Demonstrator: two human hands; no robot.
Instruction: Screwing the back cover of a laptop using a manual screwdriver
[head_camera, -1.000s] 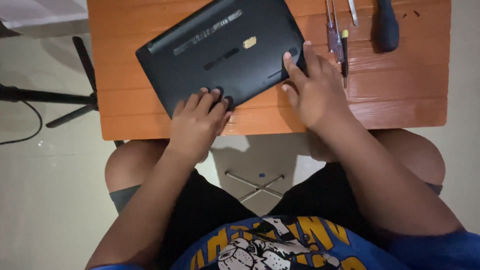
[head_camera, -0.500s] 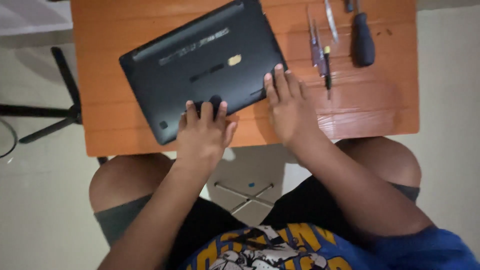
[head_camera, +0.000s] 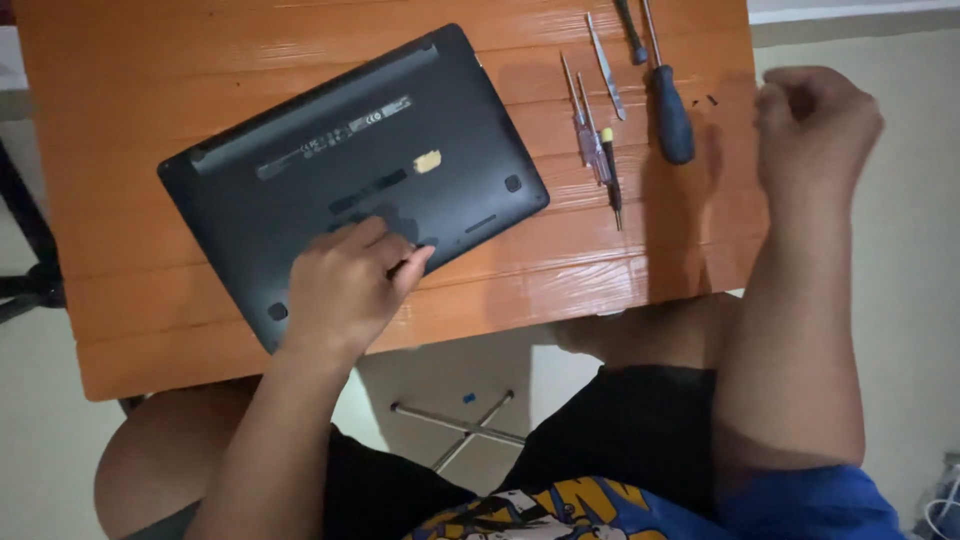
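Laptop (head_camera: 350, 170) as landmark: bare table (head_camera: 130, 90) lies open left of it and along its far edge, and a strip of bare wood runs between its near edge and the table's front edge, blocked midway by the left hand (head_camera: 345, 285) resting on the laptop's near edge. Right of the laptop, a narrow bare gap, then a row of screwdrivers (head_camera: 600, 150) and a dark-handled one (head_camera: 672, 120) bars the way. Farther right, the right hand (head_camera: 815, 125) hangs fisted over the table's right edge.

laptop underside (head_camera: 350, 170) – long pale label strip (head_camera: 335, 135) | small yellow sticker (head_camera: 427, 161)
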